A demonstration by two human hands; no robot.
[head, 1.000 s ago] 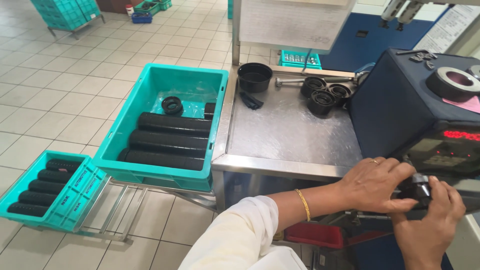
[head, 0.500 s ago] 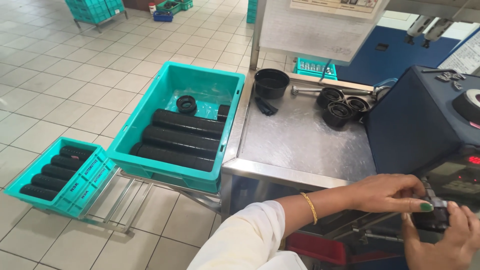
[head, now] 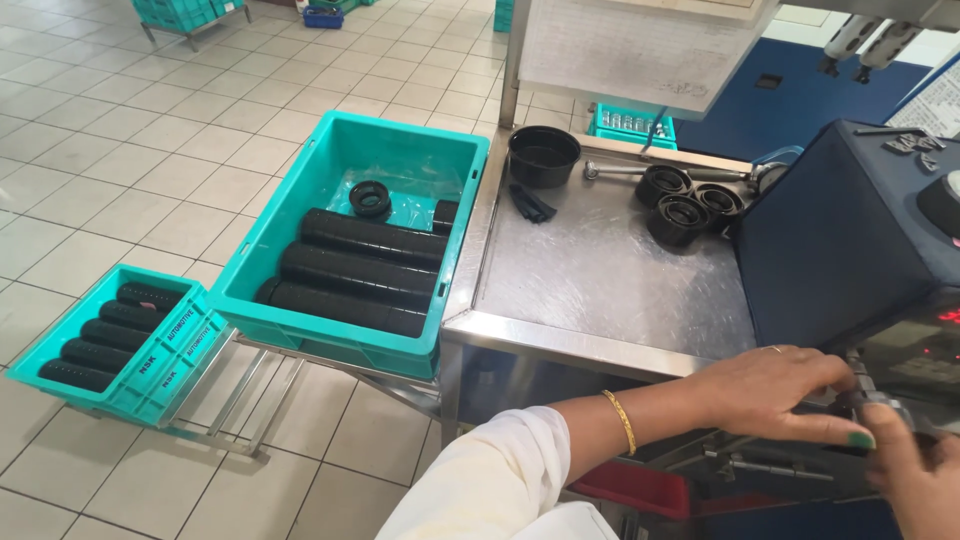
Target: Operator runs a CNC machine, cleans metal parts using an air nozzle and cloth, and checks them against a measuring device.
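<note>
Both hands meet on a small dark part at the front of the blue machine [head: 840,240], off the worktop's near right corner: the left hand [head: 775,390] is curled over it, fingers closed on it, and the right hand [head: 915,470] pinches it from below, though the part itself is mostly hidden. That piece looks to be mid-handling, with plenty of stock unworked. Three black ring-shaped parts [head: 685,200] sit near the worktop's [head: 600,280] far right edge, and a black bowl [head: 544,155] at its far left corner. Left of the worktop, a large teal crate [head: 300,300] holds three long black tubes [head: 360,265] and a ring; a smaller teal crate [head: 170,350] lower down holds five shorter tubes.
</note>
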